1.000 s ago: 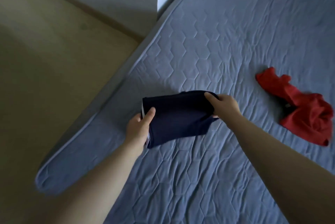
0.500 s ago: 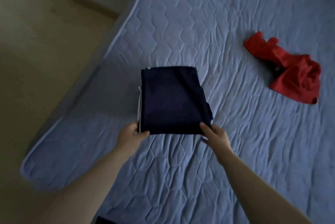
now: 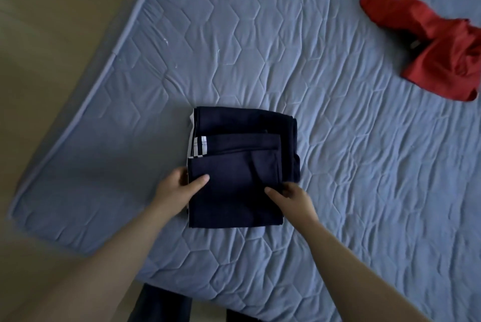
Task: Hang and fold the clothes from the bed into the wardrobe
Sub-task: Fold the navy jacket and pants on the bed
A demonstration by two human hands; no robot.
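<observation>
On the bed (image 3: 338, 165), near its edge: folded navy garment (image 3: 234, 165), gripped at both sides by left hand (image 3: 179, 188) and right hand (image 3: 291, 199). Probably at the end of folding; next, to lift it level, keeping layers together.

The person is wearing dark trousers (image 3: 160, 304), showing at the lower edge; forearms (image 3: 117, 256), left hand (image 3: 177, 191) and right hand (image 3: 294, 200) are all going bare
</observation>
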